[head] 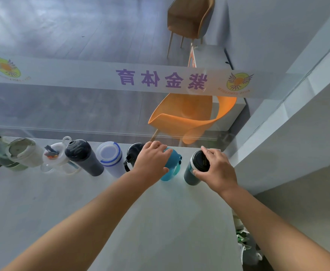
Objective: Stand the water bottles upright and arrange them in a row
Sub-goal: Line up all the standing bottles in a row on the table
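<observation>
left hand (pixel 152 160) curled over an upright teal bottle's (pixel 173 169) top, right hand (pixel 218 170) clasping the black lid of a grey bottle (pixel 189 174) just right of it, more bottles (pixel 109 156) lined up to the left hand's left, white table (pixel 160 222)

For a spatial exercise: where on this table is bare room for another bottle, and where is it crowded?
Bare: the table before the bottle row, left of the left forearm and between forearms. Crowded: the far edge, where left hand grips the teal bottle, right hand the rightmost bottle.
</observation>
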Tool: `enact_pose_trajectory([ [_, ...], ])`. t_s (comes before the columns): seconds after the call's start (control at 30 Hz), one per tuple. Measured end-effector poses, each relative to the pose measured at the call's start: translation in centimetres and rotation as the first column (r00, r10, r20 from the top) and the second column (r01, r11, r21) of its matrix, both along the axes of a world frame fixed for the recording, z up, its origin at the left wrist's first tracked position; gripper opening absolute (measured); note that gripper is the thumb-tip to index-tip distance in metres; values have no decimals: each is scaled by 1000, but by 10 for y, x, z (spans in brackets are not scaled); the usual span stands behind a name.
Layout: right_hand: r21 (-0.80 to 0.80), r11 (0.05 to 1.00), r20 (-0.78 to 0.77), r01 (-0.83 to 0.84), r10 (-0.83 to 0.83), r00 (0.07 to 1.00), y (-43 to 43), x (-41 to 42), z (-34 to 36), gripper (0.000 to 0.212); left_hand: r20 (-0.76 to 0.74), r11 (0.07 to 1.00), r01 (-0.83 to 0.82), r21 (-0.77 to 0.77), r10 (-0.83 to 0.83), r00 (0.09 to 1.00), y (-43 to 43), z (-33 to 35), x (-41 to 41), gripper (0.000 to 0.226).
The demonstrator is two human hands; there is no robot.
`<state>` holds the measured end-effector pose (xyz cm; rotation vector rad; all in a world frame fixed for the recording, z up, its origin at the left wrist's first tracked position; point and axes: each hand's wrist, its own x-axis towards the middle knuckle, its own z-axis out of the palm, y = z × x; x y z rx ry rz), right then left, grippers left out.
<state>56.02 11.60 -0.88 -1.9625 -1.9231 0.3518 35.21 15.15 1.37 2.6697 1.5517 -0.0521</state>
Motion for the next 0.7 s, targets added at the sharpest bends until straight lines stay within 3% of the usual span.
enact_pose_trajectory([
  [0.7,-19,997,66,-74,75,995,14,9,1,77,51,997,-82,-2,82,995,-3,-8,9,55],
])
